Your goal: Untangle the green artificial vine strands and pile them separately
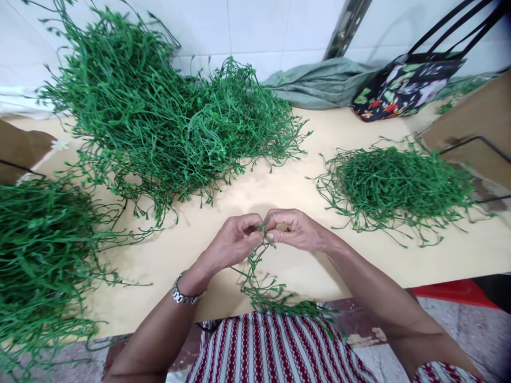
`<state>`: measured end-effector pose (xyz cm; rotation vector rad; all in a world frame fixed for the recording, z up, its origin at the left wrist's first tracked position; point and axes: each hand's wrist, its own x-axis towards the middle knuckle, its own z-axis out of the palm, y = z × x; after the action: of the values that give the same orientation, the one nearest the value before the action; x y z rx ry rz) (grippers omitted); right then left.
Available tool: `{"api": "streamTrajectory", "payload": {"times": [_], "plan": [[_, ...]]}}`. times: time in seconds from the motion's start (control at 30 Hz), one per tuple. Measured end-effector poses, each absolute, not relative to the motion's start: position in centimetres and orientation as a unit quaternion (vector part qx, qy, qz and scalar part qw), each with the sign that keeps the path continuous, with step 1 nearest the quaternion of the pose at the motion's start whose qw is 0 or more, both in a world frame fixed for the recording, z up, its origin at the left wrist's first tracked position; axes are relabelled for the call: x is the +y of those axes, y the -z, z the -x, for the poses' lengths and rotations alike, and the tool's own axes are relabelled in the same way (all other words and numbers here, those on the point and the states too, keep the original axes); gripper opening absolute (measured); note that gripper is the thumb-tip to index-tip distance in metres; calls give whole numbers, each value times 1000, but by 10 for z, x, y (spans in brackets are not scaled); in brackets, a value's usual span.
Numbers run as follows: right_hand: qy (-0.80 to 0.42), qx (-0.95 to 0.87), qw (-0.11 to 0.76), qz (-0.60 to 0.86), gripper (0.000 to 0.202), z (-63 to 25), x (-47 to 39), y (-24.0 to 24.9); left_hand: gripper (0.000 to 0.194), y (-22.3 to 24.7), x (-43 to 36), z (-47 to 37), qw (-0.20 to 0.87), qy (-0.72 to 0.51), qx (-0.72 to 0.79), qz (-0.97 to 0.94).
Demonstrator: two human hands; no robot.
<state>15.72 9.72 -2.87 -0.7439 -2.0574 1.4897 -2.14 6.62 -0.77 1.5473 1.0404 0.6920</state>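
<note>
When working across the surface [297, 183], locate large pile [191, 122] at the back, left pile [40, 250] overhanging the near edge, and right pile [399, 183], all green stems [239, 119]. Expect possible tangling, caused by curled, loose ends; also possible slipping off the edge, caused by trailing weight and a loosened pinch. Note pose: wrists angled inward, left hand [239, 236] and right hand [297, 229] meeting just above the surface, both closed in a pinch on the strand [271, 304], lower end past the near edge. Cannot tell number of stems pinched. On left wrist, note watch [186, 291].
</note>
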Motion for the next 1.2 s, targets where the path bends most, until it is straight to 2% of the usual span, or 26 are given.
{"api": "streamTrajectory", "payload": {"times": [0.13,0.3,0.47,0.57,0.67,0.77,0.87,0.97,1.03,1.2], "plan": [[-541,-739,268,301,14,-156,96,32,12,8,68,21,586,-297,439,-613],[-497,-767,267,305,13,-159,96,25,21,14,71,22,610,-321,418,-591],[-513,-771,231,300,19,-158,93,24,25,17,70,21,598,-354,431,-575],[-525,-753,237,317,21,-153,91,32,23,18,69,20,581,-372,429,-583],[-533,-739,257,322,20,-147,90,40,20,18,68,19,515,-425,433,-606],[-542,-732,276,308,30,-143,90,42,15,18,68,18,397,-476,438,-651],[-578,-705,283,297,38,-141,89,42,12,18,69,17,350,-477,434,-679],[-631,-667,282,279,45,-141,88,44,17,19,70,19,376,-442,431,-691],[-653,-646,285,275,47,-140,88,46,17,20,70,18,429,-440,419,-669],[-657,-635,309,266,48,-137,88,45,5,22,65,11,606,-543,368,-450]]}}
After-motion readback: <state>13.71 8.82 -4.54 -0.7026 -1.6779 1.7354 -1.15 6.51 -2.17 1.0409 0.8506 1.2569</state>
